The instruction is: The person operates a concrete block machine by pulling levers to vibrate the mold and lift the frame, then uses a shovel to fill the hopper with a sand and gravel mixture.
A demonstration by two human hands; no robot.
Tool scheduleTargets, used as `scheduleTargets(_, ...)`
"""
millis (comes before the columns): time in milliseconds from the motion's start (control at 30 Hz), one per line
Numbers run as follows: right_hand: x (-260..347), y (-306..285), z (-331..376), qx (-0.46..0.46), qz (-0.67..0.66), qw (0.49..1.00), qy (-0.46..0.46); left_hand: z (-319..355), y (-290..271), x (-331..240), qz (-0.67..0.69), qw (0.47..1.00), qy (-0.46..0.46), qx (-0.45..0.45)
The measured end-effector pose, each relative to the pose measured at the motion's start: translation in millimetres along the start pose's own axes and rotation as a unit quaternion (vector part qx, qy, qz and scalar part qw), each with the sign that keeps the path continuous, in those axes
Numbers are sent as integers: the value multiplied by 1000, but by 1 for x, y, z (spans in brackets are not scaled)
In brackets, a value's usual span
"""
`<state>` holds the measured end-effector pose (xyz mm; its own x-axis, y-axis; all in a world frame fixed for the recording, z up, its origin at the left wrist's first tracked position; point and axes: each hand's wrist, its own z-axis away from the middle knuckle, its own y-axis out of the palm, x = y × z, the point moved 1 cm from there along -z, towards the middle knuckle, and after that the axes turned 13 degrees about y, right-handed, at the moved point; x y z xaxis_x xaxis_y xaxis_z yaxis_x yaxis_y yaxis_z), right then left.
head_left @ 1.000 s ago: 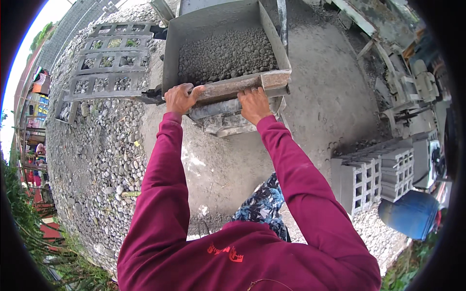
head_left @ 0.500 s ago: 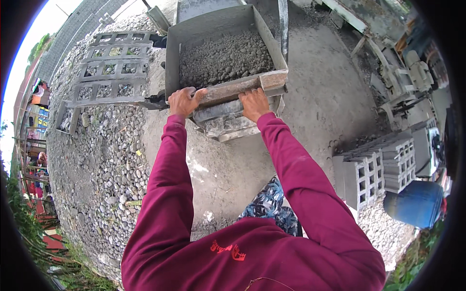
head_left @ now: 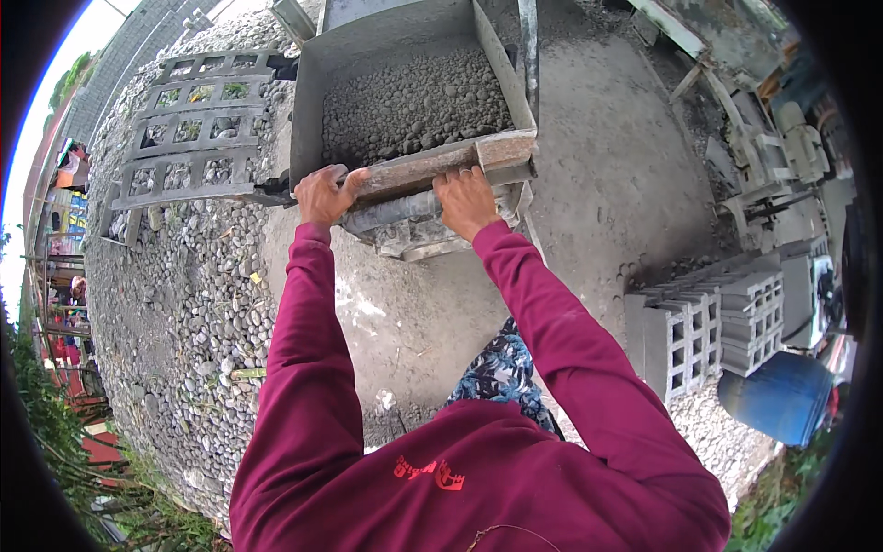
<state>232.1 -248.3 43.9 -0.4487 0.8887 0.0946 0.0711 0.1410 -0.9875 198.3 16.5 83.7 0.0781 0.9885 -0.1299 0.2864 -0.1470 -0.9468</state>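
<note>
A grey metal box stands in front of me, holding a coarse grey gravel mix. Along its near side runs a worn wooden plank. My left hand is closed over the plank's left end at the box's corner, thumb pointing right. Farther right, my right hand grips the plank, its fingertips curled over the top and partly hidden. Below the plank, between my hands, is a dusty grey roller-like part caked with cement.
A grey slotted grid frame sits left of the box, above loose stones. Hollow concrete blocks are stacked at right beside a blue drum. A metal post rises by the box's right side; timber framework stands farther right.
Both hands keep their hold on the plank. Box, hands and surroundings appear slightly farther left, with the box also a little higher in the picture.
</note>
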Motion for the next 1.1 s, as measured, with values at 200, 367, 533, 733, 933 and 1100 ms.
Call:
scheduleTargets(200, -7, 0, -3, -15, -1, 1000, -3, -3, 2, -3, 9, 997, 38, -60)
scheduleTargets(367, -6, 6, 0, -15, -15, 1000, 13, 0, 1, -10, 25, 1000, -1, 13)
scheduleTargets(533, -11, 8, -3, -29, -6, 999, 25, -8, -1, -16, 26, 999, -13, 41)
scheduleTargets(733, -5, 7, -3, -36, -32, 999, 7, -3, 9, -4, -3, 998, 40, -52)
scheduleTargets(933, -7, 10, -9, -55, -25, 998, 4, -9, 9, -1, 8, 1000, 21, -14)
scheduleTargets(1100, -7, 8, -8, -52, -17, 998, -9, -10, 4, -2, 5, 1000, 18, 8)
